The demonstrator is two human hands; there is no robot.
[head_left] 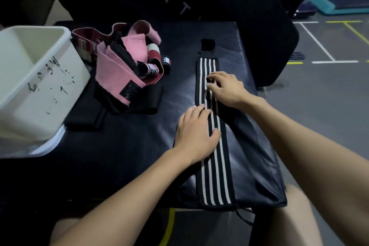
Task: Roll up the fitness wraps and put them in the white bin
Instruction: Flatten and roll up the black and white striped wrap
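A long black wrap with white stripes (215,175) lies flat and unrolled on the black padded bench (129,146), running from near me to the far side. My left hand (196,132) rests flat on its middle, fingers straight. Farther along the wrap, my right hand (225,88) presses on it with its fingers spread. The wrap's black strap end (207,44) lies at the far tip. The white bin (38,78) stands at the bench's left edge, tilted, with handwriting on its side.
A heap of pink, dark red and black wraps (123,66) lies between the bin and the striped wrap. A black upright pad (229,2) stands behind the bench. Grey floor with painted lines (323,50) is to the right.
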